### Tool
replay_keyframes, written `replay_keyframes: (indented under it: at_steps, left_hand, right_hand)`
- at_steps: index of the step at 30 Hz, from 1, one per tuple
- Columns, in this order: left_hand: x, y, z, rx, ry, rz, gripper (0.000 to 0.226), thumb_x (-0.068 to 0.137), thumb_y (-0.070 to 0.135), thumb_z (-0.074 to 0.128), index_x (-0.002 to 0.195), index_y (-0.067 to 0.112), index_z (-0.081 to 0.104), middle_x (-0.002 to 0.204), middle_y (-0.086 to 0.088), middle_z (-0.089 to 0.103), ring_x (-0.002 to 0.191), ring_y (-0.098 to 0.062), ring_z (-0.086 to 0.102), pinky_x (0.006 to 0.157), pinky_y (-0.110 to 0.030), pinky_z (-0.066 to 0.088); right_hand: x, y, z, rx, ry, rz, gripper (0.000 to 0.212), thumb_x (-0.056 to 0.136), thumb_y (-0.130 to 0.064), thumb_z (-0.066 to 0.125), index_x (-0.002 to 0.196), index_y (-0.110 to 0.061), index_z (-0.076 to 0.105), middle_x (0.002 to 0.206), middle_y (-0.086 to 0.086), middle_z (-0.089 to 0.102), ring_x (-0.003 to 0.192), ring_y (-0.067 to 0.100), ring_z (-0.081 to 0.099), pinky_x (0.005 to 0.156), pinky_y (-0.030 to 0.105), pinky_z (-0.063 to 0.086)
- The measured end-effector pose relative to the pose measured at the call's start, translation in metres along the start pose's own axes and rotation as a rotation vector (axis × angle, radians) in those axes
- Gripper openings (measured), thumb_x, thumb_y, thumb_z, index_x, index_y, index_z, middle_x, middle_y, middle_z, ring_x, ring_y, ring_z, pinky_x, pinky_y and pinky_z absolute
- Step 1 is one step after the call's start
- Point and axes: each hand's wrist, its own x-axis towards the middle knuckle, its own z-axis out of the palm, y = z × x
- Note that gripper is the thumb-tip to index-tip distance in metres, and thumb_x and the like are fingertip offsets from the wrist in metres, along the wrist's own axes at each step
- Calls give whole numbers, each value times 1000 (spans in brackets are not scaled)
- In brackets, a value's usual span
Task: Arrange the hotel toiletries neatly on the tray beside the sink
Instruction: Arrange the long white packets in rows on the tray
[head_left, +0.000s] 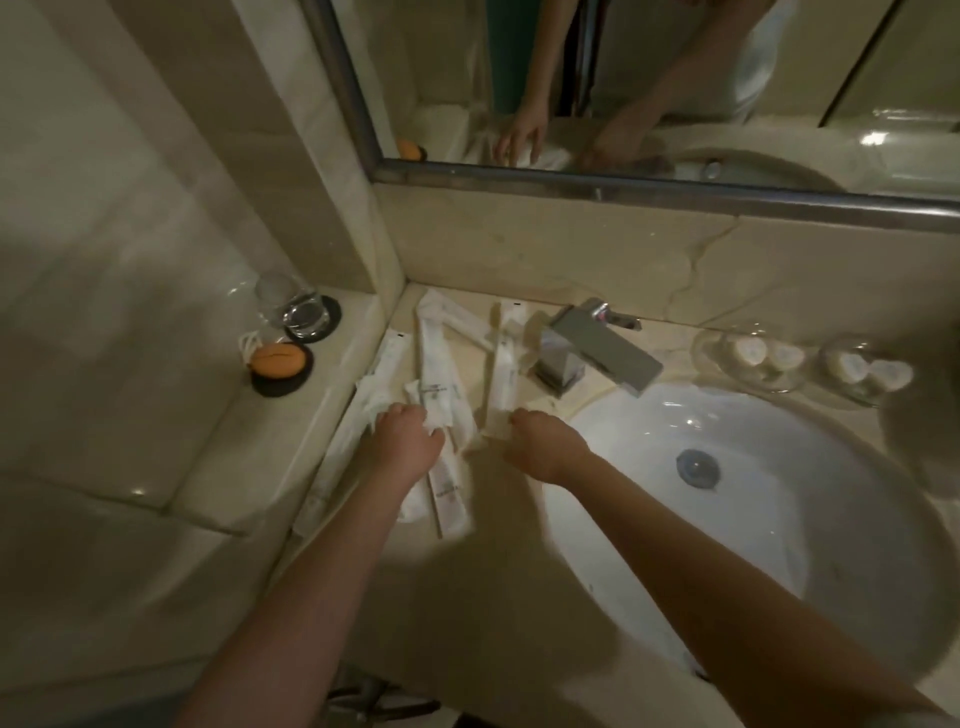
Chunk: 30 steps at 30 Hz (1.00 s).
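Note:
Several long white toiletry packets (436, 364) lie scattered on the beige counter left of the white sink (753, 499). My left hand (405, 444) rests on the packets near the counter's left edge, its fingers curled over a crumpled white packet. My right hand (545, 441) pinches the near end of a narrow packet (504, 374) that lies beside the tap. More packets (449, 493) stick out from under my left wrist. No tray is visible under the packets.
A chrome tap (597, 353) stands behind the sink. Two glass dishes (748, 358) with small round toiletries sit at the right. On the raised left ledge are a glass (291, 312) on a black coaster and an orange object (278, 361). A mirror (623, 78) hangs above.

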Motion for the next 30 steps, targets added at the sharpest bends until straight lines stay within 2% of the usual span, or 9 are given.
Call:
replay_keyframes:
  at_steps: [2,5,9,12,15,18,23,28,30]
  left_hand:
    - [18,-6,-5,6,-18,-20,36,87,34,52,112,8,55,125,-17,49,117,-35,43,97,-40,41]
    - [40,-9,-5,-10,-40,6,48,88,36,51,129,10,45,134,-15,43,124,-35,39,101,-42,38]
    - [60,-8,0,-7,-41,15,49,87,44,51,122,9,48,130,-14,46,118,-32,44,97,-44,43]
    - [73,-8,3,-53,-70,-43,54,83,47,57,116,6,49,122,-15,50,110,-32,51,90,-45,48]
    - [80,-7,5,-101,-84,-110,61,80,48,60,123,6,46,123,-13,53,109,-31,55,86,-41,50]
    - [85,-4,2,-131,-105,-158,55,82,44,58,122,8,48,117,-11,56,101,-30,58,80,-38,51]
    - [84,1,-2,-223,-108,-215,36,87,36,53,110,8,55,90,-5,54,80,-25,56,71,-34,51]
    - [71,2,-8,-416,-48,-226,43,89,28,49,126,5,48,120,-17,58,105,-34,58,85,-37,48]
    - [57,5,-12,-539,-31,-232,39,88,22,47,123,5,49,115,-16,62,97,-31,60,79,-34,49]
  right_hand:
    - [22,-14,5,0,114,69,52,88,-39,55,129,-10,41,121,15,54,109,34,54,86,43,49]
    - [48,-25,11,57,267,161,53,86,-40,55,127,-10,39,122,15,51,109,36,52,86,48,49]
    - [72,-25,16,95,274,292,67,83,-38,60,134,-9,28,127,16,48,112,36,53,87,49,50]
    - [83,-25,18,205,319,378,61,89,-23,52,139,-9,22,126,16,50,108,34,57,88,47,51]
    - [88,-22,14,351,261,468,45,91,-15,50,132,-5,36,114,14,59,104,31,60,86,40,50]
    - [83,-18,8,370,206,417,29,89,-18,53,115,-3,53,107,14,62,100,28,60,80,36,49]
    - [68,-15,-2,569,220,340,20,92,-17,49,108,-6,52,97,15,66,71,26,66,68,41,57]
    - [41,-16,-18,702,223,217,17,92,-12,50,108,-8,51,77,8,62,54,18,58,56,37,54]
    - [25,-17,-26,717,228,162,19,91,-11,52,110,-10,52,76,8,62,53,17,56,52,32,51]
